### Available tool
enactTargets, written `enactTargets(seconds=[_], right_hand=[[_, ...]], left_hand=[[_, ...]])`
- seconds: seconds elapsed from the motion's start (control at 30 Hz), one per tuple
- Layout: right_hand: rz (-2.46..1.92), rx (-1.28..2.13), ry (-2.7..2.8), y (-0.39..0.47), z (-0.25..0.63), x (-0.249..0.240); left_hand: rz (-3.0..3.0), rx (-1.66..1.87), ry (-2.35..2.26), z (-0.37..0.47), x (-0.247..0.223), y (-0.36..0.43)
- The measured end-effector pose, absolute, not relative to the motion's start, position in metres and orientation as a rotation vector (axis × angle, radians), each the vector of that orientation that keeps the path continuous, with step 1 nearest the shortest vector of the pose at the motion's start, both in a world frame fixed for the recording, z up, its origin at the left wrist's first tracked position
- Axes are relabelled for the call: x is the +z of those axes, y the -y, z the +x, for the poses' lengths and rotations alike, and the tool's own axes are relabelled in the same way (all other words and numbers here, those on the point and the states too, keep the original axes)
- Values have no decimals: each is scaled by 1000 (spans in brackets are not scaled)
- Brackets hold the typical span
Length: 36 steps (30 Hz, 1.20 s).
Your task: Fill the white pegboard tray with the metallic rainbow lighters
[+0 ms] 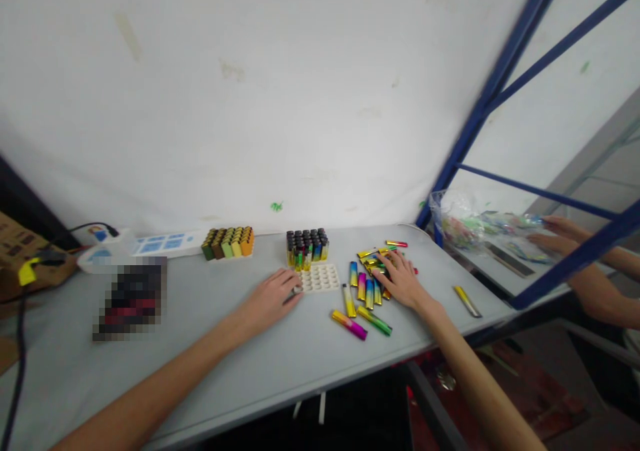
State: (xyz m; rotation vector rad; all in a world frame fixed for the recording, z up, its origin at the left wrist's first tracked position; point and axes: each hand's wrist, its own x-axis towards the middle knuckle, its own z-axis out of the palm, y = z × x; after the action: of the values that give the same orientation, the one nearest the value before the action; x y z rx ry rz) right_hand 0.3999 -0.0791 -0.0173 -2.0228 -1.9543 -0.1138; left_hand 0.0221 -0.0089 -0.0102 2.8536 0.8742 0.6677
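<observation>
My left hand (274, 296) is at the left edge of a white tray (323, 278) with rows of round holes, its thumb and fingers closed on the tray's corner. Just behind that tray, several upright lighters with black tops (306, 241) stand packed in rows. A few shorter colored pieces (301, 260) stand in front of these. My right hand (400, 279) rests over a loose pile of shiny, multicolored lighters (369, 292), fingers spread and touching some of them. A pink-and-yellow lighter (349, 324) and a green-and-yellow one (375, 320) lie nearest the table's front edge.
A block of gold-topped lighters (227, 243) stands at the back left, beside a white power strip (167, 242). A pixelated dark object (133, 298) lies left. One lighter (467, 301) sits far right. Beyond a blue metal frame (483, 114), another person's arms (585, 258) reach near plastic bags (457, 214).
</observation>
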Motion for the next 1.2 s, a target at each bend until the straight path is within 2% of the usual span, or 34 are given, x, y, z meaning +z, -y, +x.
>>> enactTargets(seconds=[0.17, 0.33, 0.53, 0.7, 0.9, 1.0, 1.2], right_hand=[[-1798, -141, 2012, 80, 370, 15], [-1623, 27, 2178, 126, 315, 45], [-1653, -195, 2266, 161, 277, 13], [-1627, -408, 2252, 137, 282, -12], [-1653, -449, 2199, 114, 289, -12], [-1617, -319, 2173, 106, 290, -5], [-1467, 225, 2178, 69, 282, 21]], left_hand=[[2854, 669, -863, 23, -8, 11], [2853, 675, -858, 23, -7, 12], [2863, 676, -844, 23, -7, 12], [2882, 648, -854, 22, -8, 11], [2878, 615, -876, 20, -6, 12], [2871, 611, -864, 17, -3, 12], [2835, 605, -819, 13, 1, 12]])
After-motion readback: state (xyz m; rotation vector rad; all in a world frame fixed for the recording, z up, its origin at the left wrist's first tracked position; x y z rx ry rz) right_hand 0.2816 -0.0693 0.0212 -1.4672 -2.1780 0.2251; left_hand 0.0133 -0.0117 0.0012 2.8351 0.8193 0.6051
